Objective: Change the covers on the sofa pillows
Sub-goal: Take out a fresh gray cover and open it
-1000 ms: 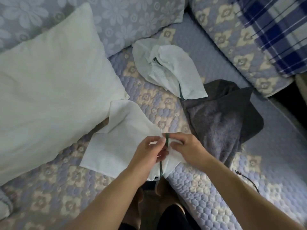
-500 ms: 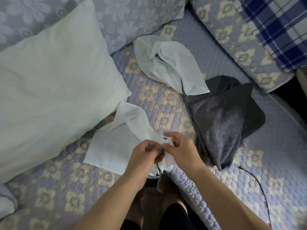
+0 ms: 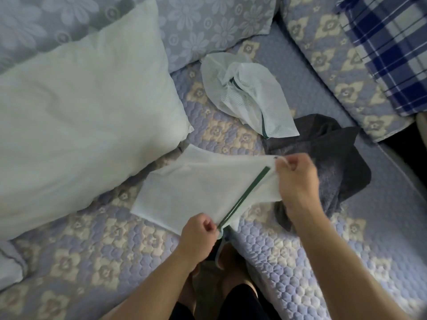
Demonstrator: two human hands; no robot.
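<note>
A white mesh cover (image 3: 196, 192) with a green zipper (image 3: 245, 198) lies stretched over the sofa seat in front of me. My left hand (image 3: 198, 234) pinches the near end of the zipper edge. My right hand (image 3: 298, 179) grips the far end of that edge, pulling it taut. A bare white pillow (image 3: 80, 116) leans at the left, touching the cover's far corner. A second white mesh cover (image 3: 249, 95) lies crumpled further back. A dark grey cover (image 3: 342, 162) is spread under my right hand.
The quilted floral sofa seat (image 3: 115, 239) fills the view. A floral back cushion (image 3: 196, 24) stands behind the pillow. At the right are a patterned cushion (image 3: 323, 65) and a blue plaid one (image 3: 392, 47). My feet (image 3: 219, 273) show below the seat edge.
My hands, held together at one spot on the cover, have moved apart along the zipper. The cover is now stretched flat and taut between them.
</note>
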